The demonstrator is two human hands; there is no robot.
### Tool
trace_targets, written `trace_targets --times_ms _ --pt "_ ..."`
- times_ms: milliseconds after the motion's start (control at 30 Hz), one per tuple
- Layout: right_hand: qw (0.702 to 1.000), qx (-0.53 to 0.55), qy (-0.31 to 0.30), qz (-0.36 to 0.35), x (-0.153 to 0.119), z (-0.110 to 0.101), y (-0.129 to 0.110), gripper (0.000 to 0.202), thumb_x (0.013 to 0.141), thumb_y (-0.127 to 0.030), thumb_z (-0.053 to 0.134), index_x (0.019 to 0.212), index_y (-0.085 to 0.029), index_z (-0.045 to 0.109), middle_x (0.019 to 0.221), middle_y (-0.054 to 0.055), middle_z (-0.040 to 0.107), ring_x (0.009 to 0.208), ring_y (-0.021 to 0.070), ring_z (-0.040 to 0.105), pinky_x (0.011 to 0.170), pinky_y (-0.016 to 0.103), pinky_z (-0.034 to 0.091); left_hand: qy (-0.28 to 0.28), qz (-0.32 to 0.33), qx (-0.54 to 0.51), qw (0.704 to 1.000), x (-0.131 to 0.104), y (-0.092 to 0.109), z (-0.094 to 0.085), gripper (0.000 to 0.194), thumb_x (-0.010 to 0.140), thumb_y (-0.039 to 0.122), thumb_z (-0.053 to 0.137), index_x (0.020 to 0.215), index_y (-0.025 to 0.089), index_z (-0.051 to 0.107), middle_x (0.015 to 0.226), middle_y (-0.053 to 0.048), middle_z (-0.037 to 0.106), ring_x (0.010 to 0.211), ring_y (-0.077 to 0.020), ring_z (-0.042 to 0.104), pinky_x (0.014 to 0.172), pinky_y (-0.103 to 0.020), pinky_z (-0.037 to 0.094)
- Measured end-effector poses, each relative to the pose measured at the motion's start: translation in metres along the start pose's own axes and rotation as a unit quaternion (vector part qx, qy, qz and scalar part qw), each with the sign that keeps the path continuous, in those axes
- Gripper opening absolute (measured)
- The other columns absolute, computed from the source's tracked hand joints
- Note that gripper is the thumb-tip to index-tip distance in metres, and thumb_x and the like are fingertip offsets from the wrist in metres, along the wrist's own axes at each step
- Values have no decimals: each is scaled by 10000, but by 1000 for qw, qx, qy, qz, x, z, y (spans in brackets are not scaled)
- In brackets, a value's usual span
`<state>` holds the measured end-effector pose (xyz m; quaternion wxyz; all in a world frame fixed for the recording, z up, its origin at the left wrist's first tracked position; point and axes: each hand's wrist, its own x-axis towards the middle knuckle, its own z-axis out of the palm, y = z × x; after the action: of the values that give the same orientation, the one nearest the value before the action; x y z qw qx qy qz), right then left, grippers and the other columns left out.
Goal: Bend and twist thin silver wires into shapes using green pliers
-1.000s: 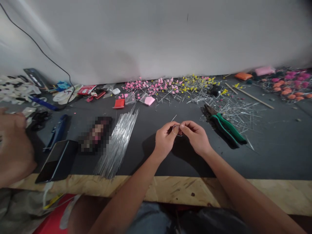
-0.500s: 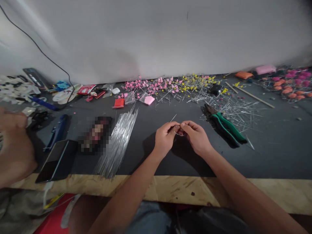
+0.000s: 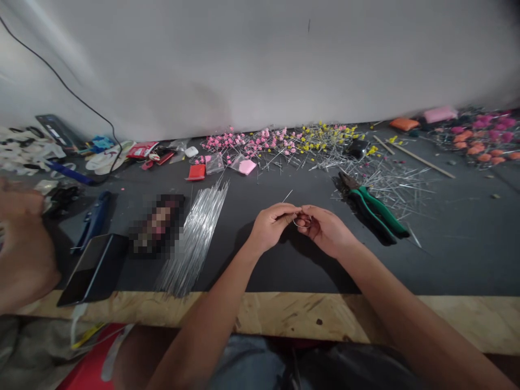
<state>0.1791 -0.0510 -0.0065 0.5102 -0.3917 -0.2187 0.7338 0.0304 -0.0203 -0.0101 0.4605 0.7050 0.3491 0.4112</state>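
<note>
Both my hands meet over the dark tabletop, pinching a thin silvery wire (image 3: pixel 303 226) that curves into a loop between them. My left hand (image 3: pixel 268 226) grips it between thumb and fingers, and a straight end of wire sticks out above that hand. Fingertips of my right hand (image 3: pixel 327 230) close on the loop's other side. A bundle of straight wires (image 3: pixel 197 235) lies left of my hands. Pliers with green and black handles (image 3: pixel 374 208) rest to the right, beside a loose heap of wire pieces (image 3: pixel 400 187).
Pink-tipped wires (image 3: pixel 252 142) and yellow-tipped wires (image 3: pixel 331 138) are heaped along the wall. A phone (image 3: pixel 91 271) and a blue stapler-like tool (image 3: pixel 93 219) lie at left. Another person's arm (image 3: pixel 26 249) reaches in there. Orange and magenta pieces (image 3: pixel 483 138) sit far right.
My right hand has turned slightly, showing more of its curled fingers under the loop. My left hand has shifted a little left. The view has moved slightly.
</note>
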Motion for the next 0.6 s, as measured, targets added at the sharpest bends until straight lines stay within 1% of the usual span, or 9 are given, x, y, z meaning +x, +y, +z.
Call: trace_targets --times_ms 67,133,267,367,467,533,600 --pt "1000 3 -15 5 0 0 0 120 718 -261 623 673 -154 592 619 -22 523 580 83 491 567 225 429 -9 6 4 1000 0 -3 -2 170 792 194 539 882 221 681 950 -46 658 865 -136 609 817 -303 476" --pt "1000 -1 -30 9 -2 1 1 120 723 -263 618 683 -153 590 634 -18 522 592 85 490 572 226 431 -5 11 -2 1000 0 -6 -3 184 786 148 522 858 216 678 973 -48 644 877 -134 603 821 -308 472" --pt "999 -14 -47 13 -5 5 3 122 724 -265 613 680 -159 573 632 -21 507 604 93 490 577 236 424 16 21 -21 999 -1 -10 -3 220 742 48 505 774 198 663 1035 -54 607 967 -144 573 830 -310 458" --pt "998 -31 -50 0 -5 7 3 138 725 -276 611 664 -165 555 612 -29 493 596 95 490 567 239 407 40 19 -21 999 -1 -7 -3 197 722 46 528 723 192 661 1067 -58 583 1005 -156 546 815 -305 458" --pt "995 -78 -43 -48 -3 7 3 151 734 -288 601 653 -174 543 589 -27 503 577 98 483 549 239 387 65 -19 -34 997 0 -2 -1 129 730 116 566 716 192 669 1064 -57 577 966 -156 551 799 -306 459" --pt "988 -124 -29 -92 -1 6 3 135 741 -285 591 666 -181 550 597 -22 522 575 101 482 559 245 387 90 -66 -78 991 2 1 3 130 733 156 583 823 199 666 1031 -55 594 924 -147 562 799 -307 457" --pt "975 -174 -9 -136 0 4 3 119 750 -292 579 694 -188 563 608 -19 533 584 107 486 584 257 392 118 -125 -149 974 3 3 6 239 728 177 594 965 198 622 1001 -57 607 881 -139 573 774 -301 464"
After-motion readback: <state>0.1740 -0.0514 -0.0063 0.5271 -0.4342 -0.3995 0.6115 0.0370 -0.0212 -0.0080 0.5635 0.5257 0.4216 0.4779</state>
